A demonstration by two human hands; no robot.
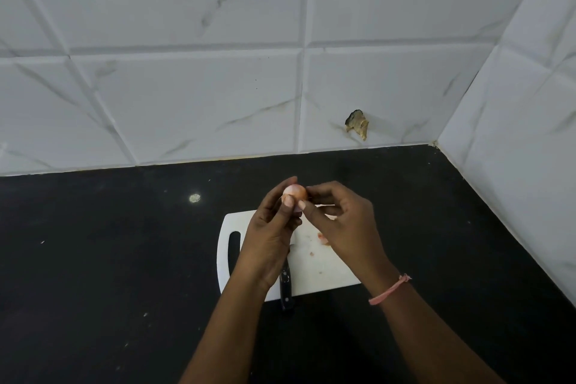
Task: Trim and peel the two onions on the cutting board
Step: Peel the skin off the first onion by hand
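Above the cutting board (314, 271), the left hand (268, 227) gripped an onion (296, 192); the right hand (339, 221) pinched its skin.

My cutting board (324, 271) looks smooth white plastic; the surface (109, 259) is glossy black stone, the wall tiles (187, 97) marbled, satiny.

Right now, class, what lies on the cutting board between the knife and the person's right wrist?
In the head view, the cutting board is bare there, apart from small pink onion scraps, between the knife and the right wrist.
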